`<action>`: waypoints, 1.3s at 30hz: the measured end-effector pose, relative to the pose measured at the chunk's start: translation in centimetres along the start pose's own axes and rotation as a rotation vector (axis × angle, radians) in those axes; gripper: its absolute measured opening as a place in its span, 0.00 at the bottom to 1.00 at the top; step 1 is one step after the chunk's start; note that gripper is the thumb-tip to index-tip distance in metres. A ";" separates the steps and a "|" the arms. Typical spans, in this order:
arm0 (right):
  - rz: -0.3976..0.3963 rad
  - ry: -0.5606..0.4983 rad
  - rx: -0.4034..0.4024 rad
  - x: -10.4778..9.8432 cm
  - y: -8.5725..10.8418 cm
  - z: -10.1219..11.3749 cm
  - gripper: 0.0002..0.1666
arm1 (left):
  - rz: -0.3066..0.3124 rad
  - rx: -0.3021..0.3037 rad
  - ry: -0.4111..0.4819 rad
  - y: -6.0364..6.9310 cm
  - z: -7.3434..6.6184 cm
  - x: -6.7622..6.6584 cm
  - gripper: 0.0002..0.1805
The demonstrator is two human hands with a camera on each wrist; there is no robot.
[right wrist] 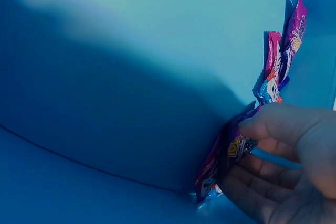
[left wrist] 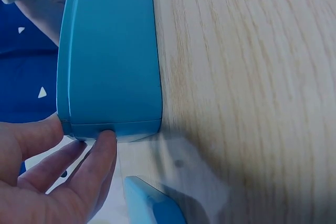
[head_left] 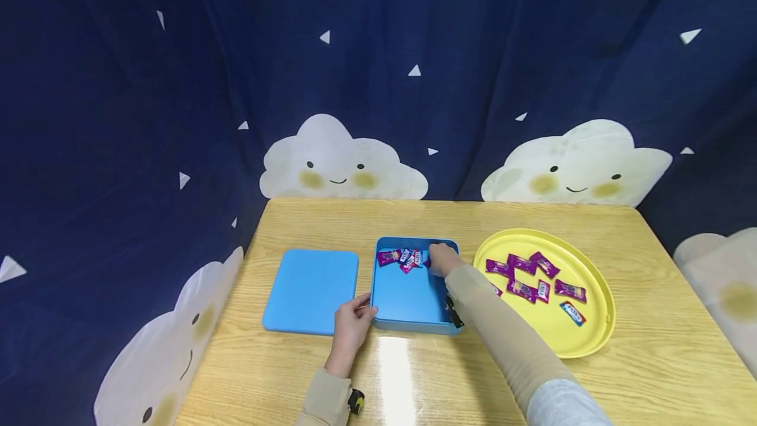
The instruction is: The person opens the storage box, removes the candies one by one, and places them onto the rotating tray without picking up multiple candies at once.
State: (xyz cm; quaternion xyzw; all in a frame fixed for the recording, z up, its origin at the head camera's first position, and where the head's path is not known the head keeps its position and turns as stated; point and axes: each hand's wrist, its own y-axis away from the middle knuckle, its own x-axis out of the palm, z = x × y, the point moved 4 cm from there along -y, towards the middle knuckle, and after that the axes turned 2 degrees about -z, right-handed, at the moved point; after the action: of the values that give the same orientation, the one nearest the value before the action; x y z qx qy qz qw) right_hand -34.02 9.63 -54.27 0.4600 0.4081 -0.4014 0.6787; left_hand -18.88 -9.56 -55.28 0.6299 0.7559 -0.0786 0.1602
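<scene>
A blue box (head_left: pixel 408 294) stands open-topped on the table, with several small wrapped candies (head_left: pixel 389 257) along its back wall. At its left front corner, my left hand (head_left: pixel 351 324) holds the box, thumb by the rim and fingertips against the side wall (left wrist: pixel 113 77). My right hand (head_left: pixel 443 260) reaches into the back right corner. There, in the right wrist view, thumb and fingers pinch a purple candy packet (right wrist: pixel 233 142). Another wrapper (right wrist: pixel 209 174) lies right beside it, partly hidden. A pink candy (right wrist: pixel 273 56) and a purple one (right wrist: pixel 296 27) lean near the wall.
To the right is a round yellow tray (head_left: pixel 600 321) with several purple packets (head_left: pixel 522 290) and a red-and-blue one (head_left: pixel 572 313); my right forearm covers its left part. A flat blue lid (head_left: pixel 312 291) lies left of the box. Dark blue curtains (head_left: pixel 367 31) enclose the wooden table (head_left: pixel 656 321).
</scene>
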 end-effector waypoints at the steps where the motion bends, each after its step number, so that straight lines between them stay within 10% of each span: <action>1: -0.001 -0.003 -0.003 -0.1 0.1 0.1 0.10 | 0.001 0.001 0.000 0.0 0.0 0.0 0.20; 23: -0.122 0.003 -0.118 -2.3 0.9 1.1 0.12 | 0.000 -0.002 0.000 0.0 0.2 0.0 0.20; 39: -0.264 -0.215 -0.197 -4.6 4.6 -1.1 0.17 | -0.007 0.023 -0.007 0.0 0.0 -0.1 0.19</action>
State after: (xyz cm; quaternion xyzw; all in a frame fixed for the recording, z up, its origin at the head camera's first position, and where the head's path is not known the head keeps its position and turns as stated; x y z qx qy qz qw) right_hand -31.59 12.59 -48.94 0.2883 0.4273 -0.4921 0.7015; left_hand -18.87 -9.65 -55.23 0.6288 0.7566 -0.0901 0.1555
